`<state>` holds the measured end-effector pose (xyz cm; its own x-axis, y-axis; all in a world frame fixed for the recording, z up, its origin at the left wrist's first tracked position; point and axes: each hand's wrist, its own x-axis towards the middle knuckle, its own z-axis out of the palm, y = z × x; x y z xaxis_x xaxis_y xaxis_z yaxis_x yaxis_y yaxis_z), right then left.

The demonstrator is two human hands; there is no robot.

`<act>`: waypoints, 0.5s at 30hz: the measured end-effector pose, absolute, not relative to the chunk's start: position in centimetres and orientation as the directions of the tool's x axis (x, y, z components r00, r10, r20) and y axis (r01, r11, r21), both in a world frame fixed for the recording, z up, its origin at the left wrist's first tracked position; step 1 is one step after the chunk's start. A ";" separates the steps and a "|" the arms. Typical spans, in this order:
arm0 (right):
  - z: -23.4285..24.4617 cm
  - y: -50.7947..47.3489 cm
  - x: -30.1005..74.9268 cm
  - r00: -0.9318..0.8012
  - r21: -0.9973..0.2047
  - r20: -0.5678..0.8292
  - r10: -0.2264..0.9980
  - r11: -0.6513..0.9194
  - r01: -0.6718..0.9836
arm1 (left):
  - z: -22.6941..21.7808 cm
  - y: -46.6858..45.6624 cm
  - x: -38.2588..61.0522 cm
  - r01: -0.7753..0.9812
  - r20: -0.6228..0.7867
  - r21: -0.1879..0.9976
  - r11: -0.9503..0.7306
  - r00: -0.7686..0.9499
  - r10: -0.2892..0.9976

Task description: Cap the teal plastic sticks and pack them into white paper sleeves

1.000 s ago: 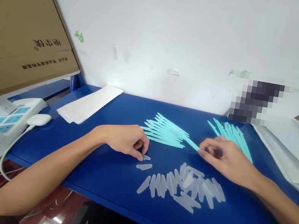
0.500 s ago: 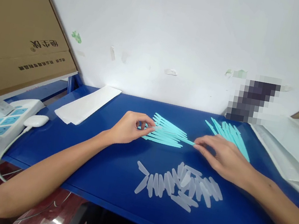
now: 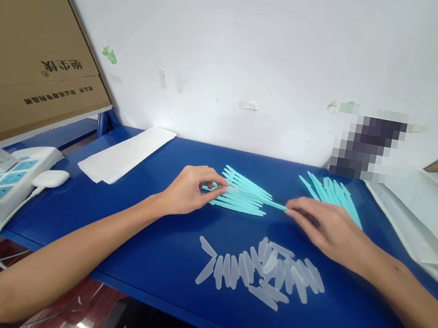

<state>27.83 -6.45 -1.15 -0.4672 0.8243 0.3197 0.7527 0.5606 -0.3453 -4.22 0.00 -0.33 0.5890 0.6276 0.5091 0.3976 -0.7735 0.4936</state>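
Note:
My left hand point(image 3: 192, 191) pinches a small translucent blade cap point(image 3: 233, 189) between thumb and forefinger. Opposite it, my right hand point(image 3: 328, 228) grips one end of a slim turquoise eyebrow razor point(image 3: 278, 205), whose other end points left towards the cap. Whether razor and cap touch is too small to tell. Under and behind the fingers lies a fan of turquoise razors point(image 3: 247, 182). Beyond my right hand, a second bunch of razors point(image 3: 330, 190) is partly hidden by it. Nearer to me, loose translucent caps point(image 3: 245, 270) are spread across the blue table point(image 3: 160, 255).
A folded white sheet point(image 3: 125, 156) lies at the back left. At the left edge are a power strip point(image 3: 27, 167) with a white plug and cable, and a large cardboard box point(image 3: 32, 40). White plastic bags point(image 3: 432, 224) lie on the right; a white wall point(image 3: 239, 49) stands behind.
My hands hold nearly the same pose, with the razor's angle slightly flatter. The whole view has shifted a little; the piles look unchanged.

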 end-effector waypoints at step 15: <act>-1.2 -7.3 25.7 -0.544 -0.289 0.370 0.753 0.650 0.703 | -0.5 -1.0 -3.3 0.308 0.524 0.435 -0.846 0.677 0.516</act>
